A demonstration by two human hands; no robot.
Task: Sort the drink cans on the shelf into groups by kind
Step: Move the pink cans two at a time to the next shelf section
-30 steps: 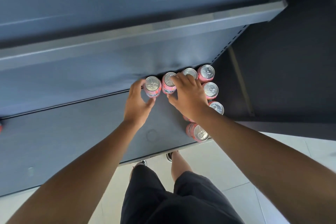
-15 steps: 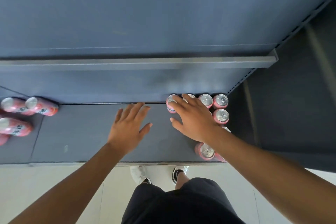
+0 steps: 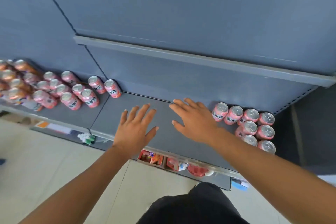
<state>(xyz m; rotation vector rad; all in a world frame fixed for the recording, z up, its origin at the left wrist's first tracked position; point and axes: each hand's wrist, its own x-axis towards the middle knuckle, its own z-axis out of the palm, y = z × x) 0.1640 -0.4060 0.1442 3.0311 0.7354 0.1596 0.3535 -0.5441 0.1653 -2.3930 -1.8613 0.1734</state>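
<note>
Both hands are out over the shelf and empty, nothing gripped. Nearest us, the left hand (image 3: 135, 129) hovers flat with its fingers (image 3: 143, 112) spread wide above the bare dark grey metal shelf (image 3: 163, 143). Just beyond and to the right, the right hand (image 3: 195, 123) is splayed the same way, fingers (image 3: 183, 106) fanned toward the back panel, holding nothing.

Just past the right wrist sits the tidy block of pink aluminium drink cans (image 3: 250, 125), upright and packed touching one another in the far right corner. That group looks settled, I'd say.

The work lies the other way. Well off to the left of the left fingers, the two nearest pink cans (image 3: 104, 86) stand side by side against the back panel, and farther left a loose crowd of pink cans (image 3: 72, 94). Farthest left, blurred, orange-toned cans (image 3: 12, 82) mix in at the edge.

Best move from here, in my view: sweep both hands left, take one of that near pair in each, gripping around the body rather than the rim. Carry them upright, set them flush against the corner block, leaving the orange ones apart.
</note>
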